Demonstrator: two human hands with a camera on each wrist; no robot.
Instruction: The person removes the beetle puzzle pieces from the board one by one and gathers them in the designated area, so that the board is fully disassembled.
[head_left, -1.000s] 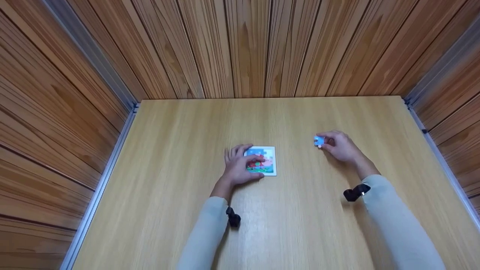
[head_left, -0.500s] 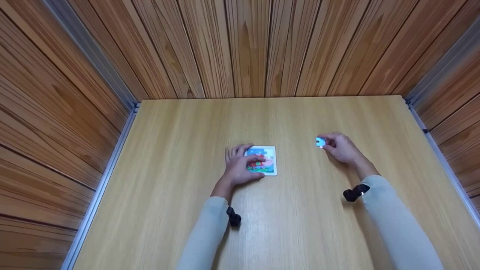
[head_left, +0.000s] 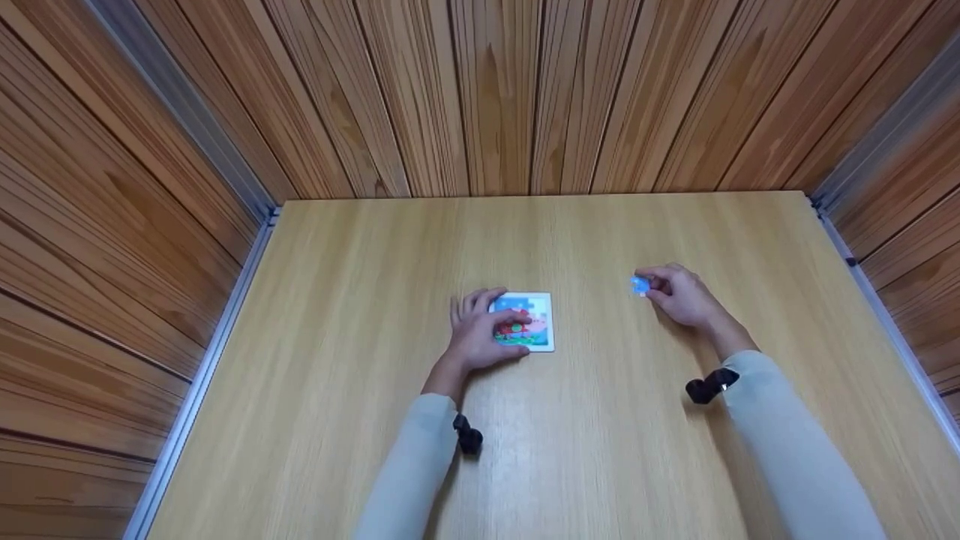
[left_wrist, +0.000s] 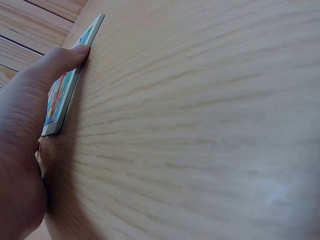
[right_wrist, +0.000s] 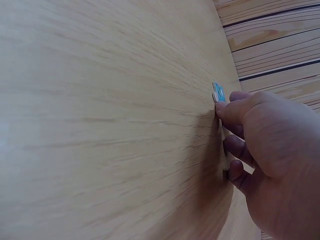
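A small square jigsaw puzzle in a white tray [head_left: 550, 330] lies on the table in the head view, a colourful cartoon picture inside it. My left hand [head_left: 476, 337] holds it from the left: the thumb is on its near edge, a finger crosses the picture and other fingers reach its far left corner. In the left wrist view, the thumb [left_wrist: 75, 55] touches the tray's edge. To the right, my right hand [head_left: 681, 296] pinches a small blue jigsaw piece [head_left: 640, 286] between thumb and finger. The right wrist view has this piece [right_wrist: 219, 93] at the fingertips, close to the tabletop.
The light wooden table [head_left: 360, 300] is bordered by wood-plank walls [head_left: 495, 97] at the back and both sides. A metal rail [head_left: 202, 367] runs along the left edge. Each wrist carries a small black camera [head_left: 469, 436].
The blue piece in my right hand has turned between the fingertips and shifted very slightly right. My left hand and the puzzle stay where they were.
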